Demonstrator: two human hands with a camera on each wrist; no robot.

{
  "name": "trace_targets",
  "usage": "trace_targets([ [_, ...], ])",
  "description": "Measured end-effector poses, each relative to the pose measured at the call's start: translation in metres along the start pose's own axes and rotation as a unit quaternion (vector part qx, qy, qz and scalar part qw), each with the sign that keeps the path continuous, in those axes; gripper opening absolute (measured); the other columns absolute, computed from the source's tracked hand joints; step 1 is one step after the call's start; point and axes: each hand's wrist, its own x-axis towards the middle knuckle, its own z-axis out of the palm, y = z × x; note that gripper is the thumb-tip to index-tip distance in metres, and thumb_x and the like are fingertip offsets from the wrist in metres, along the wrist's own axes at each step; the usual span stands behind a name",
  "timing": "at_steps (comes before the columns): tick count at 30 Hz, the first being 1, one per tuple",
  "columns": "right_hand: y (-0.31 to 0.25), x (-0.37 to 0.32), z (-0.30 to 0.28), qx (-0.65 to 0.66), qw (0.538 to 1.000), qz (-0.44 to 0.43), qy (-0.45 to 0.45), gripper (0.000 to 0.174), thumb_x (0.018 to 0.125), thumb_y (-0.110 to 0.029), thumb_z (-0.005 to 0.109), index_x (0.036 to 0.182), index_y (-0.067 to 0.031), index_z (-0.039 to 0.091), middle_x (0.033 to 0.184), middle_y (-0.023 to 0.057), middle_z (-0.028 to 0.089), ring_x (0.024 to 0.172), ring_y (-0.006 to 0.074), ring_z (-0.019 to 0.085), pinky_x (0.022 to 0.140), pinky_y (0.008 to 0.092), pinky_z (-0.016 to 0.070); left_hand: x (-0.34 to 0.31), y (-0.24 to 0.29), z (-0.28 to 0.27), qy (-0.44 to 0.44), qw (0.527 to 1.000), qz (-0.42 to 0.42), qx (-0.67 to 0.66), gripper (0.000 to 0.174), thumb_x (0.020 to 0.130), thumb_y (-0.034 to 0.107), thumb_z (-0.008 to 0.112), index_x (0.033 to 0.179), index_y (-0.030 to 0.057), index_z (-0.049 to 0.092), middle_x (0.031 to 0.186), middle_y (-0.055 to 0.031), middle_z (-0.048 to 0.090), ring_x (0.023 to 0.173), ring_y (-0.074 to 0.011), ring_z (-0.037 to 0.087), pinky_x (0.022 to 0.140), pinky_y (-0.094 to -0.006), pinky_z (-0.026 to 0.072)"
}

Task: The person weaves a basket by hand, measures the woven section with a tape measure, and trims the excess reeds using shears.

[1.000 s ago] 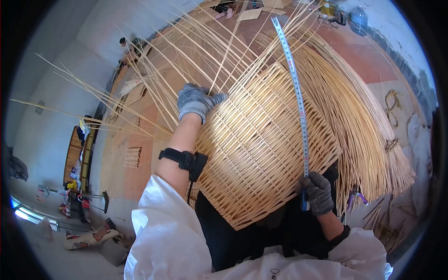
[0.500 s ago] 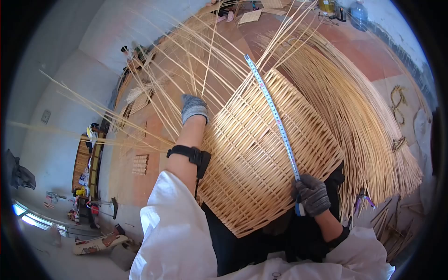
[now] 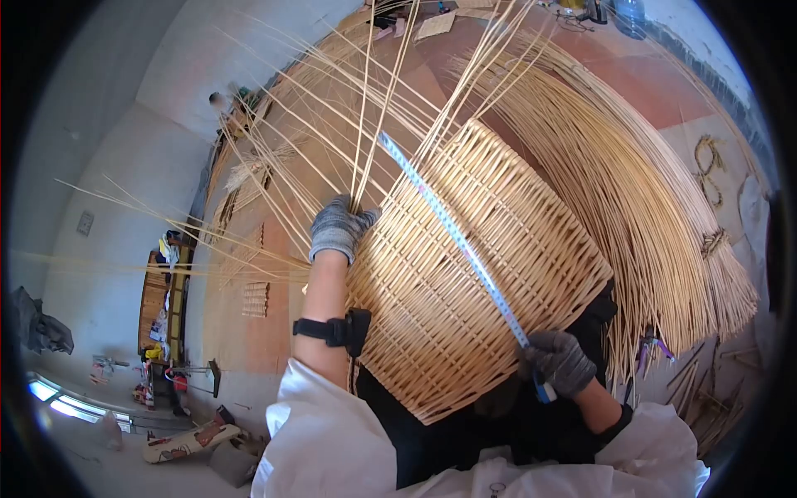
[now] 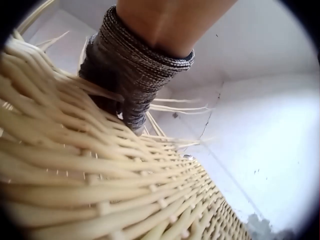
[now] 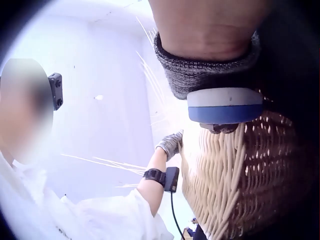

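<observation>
A woven wicker panel (image 3: 481,274) leans across the person's lap, with long loose rods (image 3: 365,116) fanning out from its upper left edge. The left hand (image 3: 340,230), in a grey knit glove, grips a few of these rods close to the weave. In the left wrist view that gloved hand (image 4: 132,75) bends over the panel's edge, its fingertips partly hidden. The right hand (image 3: 560,363), also gloved, holds a blue and white tape measure (image 5: 225,106) by the panel's lower right edge. Its pulled-out blade (image 3: 452,228) slants over the panel to the upper left edge.
A large sheaf of rods (image 3: 614,199) lies on the floor at the right, with purple-handled pliers (image 3: 652,349) by its lower end. Rope (image 3: 708,168) lies beyond it. Another person (image 3: 232,108) sits at the far left. A wooden bench (image 3: 155,303) stands along the left wall.
The tape blade has swung left across the panel, from its right side to the upper left edge. The left hand has shifted along the rods and lower in view; two rods now stand more upright.
</observation>
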Motion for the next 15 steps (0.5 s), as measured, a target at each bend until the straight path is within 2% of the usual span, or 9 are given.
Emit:
trace_targets([
  [1, -0.007, -0.010, 0.004, 0.012, 1.000, 0.017, 0.000, 0.017, 0.083, -0.011, 0.053, 0.091, 0.0019, 0.060, 0.067, 0.0054, 0.059, 0.057, 0.0099, 0.053, 0.053, 0.0232, 0.0440, 0.005, 0.000, -0.003, -0.029, 1.000, -0.007, -0.006, 0.065, 0.065, 0.035, 0.072, 0.113, -0.0022, 0.049, 0.107, -0.0175, 0.057, 0.102, -0.0286, 0.053, 0.085, -0.0315, 0.0423],
  [4, -0.002, -0.023, 0.003, 0.017, 0.999, 0.032, -0.013, 0.018, 0.083, -0.009, 0.052, 0.093, 0.0035, 0.059, 0.070, 0.0069, 0.060, 0.060, 0.0113, 0.056, 0.054, 0.0235, 0.0447, 0.044, -0.032, 0.017, -0.051, 0.995, 0.031, -0.077, 0.050, 0.069, 0.031, 0.071, 0.106, 0.0018, 0.055, 0.096, -0.0121, 0.062, 0.088, -0.0218, 0.058, 0.078, -0.0299, 0.0449],
  [5, -0.005, -0.028, 0.002, 0.015, 0.999, 0.034, -0.015, 0.018, 0.083, -0.009, 0.052, 0.093, 0.0036, 0.059, 0.070, 0.0070, 0.060, 0.060, 0.0116, 0.056, 0.054, 0.0235, 0.0447, 0.039, -0.031, 0.012, -0.074, 0.984, 0.067, -0.146, 0.061, 0.069, 0.033, 0.071, 0.115, 0.0009, 0.048, 0.102, -0.0144, 0.059, 0.093, -0.0214, 0.057, 0.082, -0.0270, 0.0432],
  [8, 0.000, -0.035, 0.001, 0.051, 0.999, 0.016, -0.008, 0.017, 0.084, -0.008, 0.050, 0.093, 0.0038, 0.059, 0.070, 0.0077, 0.060, 0.061, 0.0123, 0.056, 0.055, 0.0231, 0.0445, 0.030, -0.016, -0.003, -0.095, 0.992, 0.076, -0.037, 0.069, 0.069, 0.038, 0.067, 0.124, 0.0054, 0.041, 0.120, -0.0154, 0.049, 0.110, -0.0289, 0.047, 0.090, -0.0322, 0.0396],
  [9, 0.003, -0.037, 0.000, 0.070, 0.997, 0.009, -0.003, 0.017, 0.084, -0.008, 0.049, 0.093, 0.0039, 0.058, 0.070, 0.0079, 0.060, 0.061, 0.0125, 0.056, 0.055, 0.0229, 0.0444, 0.022, -0.009, -0.005, -0.052, 0.996, 0.077, 0.014, 0.058, 0.072, 0.036, 0.062, 0.119, 0.0063, 0.046, 0.112, -0.0154, 0.055, 0.104, -0.0291, 0.051, 0.087, -0.0339, 0.0414],
  [12, 0.007, -0.036, -0.003, 0.048, 0.999, 0.002, -0.010, 0.017, 0.085, -0.009, 0.049, 0.090, 0.0035, 0.058, 0.071, 0.0087, 0.060, 0.062, 0.0126, 0.056, 0.055, 0.0226, 0.0440, 0.021, 0.010, 0.005, 0.022, 0.993, -0.051, 0.106, 0.047, 0.075, 0.033, 0.059, 0.112, 0.0049, 0.052, 0.100, -0.0147, 0.060, 0.094, -0.0291, 0.057, 0.081, -0.0363, 0.0438],
  [13, 0.009, -0.038, -0.003, 0.066, 0.998, -0.002, -0.008, 0.017, 0.084, -0.009, 0.049, 0.090, 0.0034, 0.058, 0.070, 0.0087, 0.060, 0.062, 0.0125, 0.056, 0.055, 0.0225, 0.0438, 0.018, 0.003, 0.012, 0.108, 0.992, -0.040, 0.046, 0.036, 0.078, 0.030, 0.053, 0.103, 0.0037, 0.056, 0.091, -0.0149, 0.062, 0.084, -0.0307, 0.060, 0.077, -0.0386, 0.0449],
  [14, 0.011, -0.040, -0.004, 0.084, 0.996, -0.005, -0.004, 0.017, 0.084, -0.010, 0.049, 0.089, 0.0033, 0.058, 0.070, 0.0088, 0.060, 0.062, 0.0124, 0.056, 0.055, 0.0225, 0.0437, 0.014, -0.002, 0.020, 0.165, 0.973, -0.069, -0.144, 0.034, 0.079, 0.029, 0.052, 0.101, 0.0034, 0.056, 0.090, -0.0154, 0.062, 0.083, -0.0308, 0.059, 0.077, -0.0382, 0.0450],
  [15, 0.011, -0.038, -0.006, 0.104, 0.995, -0.009, 0.002, 0.017, 0.084, -0.010, 0.049, 0.089, 0.0033, 0.058, 0.070, 0.0088, 0.060, 0.062, 0.0123, 0.056, 0.054, 0.0225, 0.0436, 0.011, -0.004, 0.027, 0.214, 0.915, -0.093, -0.329, 0.032, 0.080, 0.028, 0.051, 0.100, 0.0031, 0.057, 0.089, -0.0158, 0.062, 0.082, -0.0309, 0.059, 0.076, -0.0377, 0.0451],
])
